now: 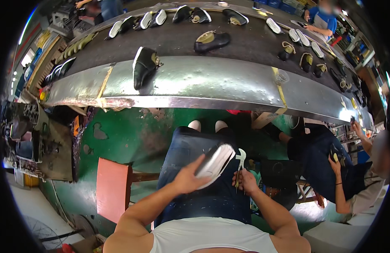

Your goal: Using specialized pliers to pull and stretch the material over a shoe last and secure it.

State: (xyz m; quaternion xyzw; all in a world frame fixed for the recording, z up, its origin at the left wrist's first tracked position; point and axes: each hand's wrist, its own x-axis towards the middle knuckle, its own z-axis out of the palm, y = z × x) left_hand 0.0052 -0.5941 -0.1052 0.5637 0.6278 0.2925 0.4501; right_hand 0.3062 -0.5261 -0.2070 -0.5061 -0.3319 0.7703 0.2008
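Above my lap, my left hand (187, 176) grips a shoe (217, 165), its white sole turned up and its dark upper partly hidden. The shoe is slightly blurred. Just to the right, my right hand (247, 182) is closed round a hammer (242, 155) with a pale metal head pointing up, close to the shoe but apart from it. A thin yellowish piece shows beside those fingers; I cannot make out what it is. On the bench's metal edge ahead stands a black shoe (143, 69) with a white sole, and another black shoe (212, 41) lies behind it.
A long dark bench (174, 44) with a metal front strip (195, 80) spans the view, carrying several shoes along its far side. At right sits a co-worker (372, 168) with a shoe in hand; another person (323, 21) is at the far right. A reddish seat (112, 189) stands left.
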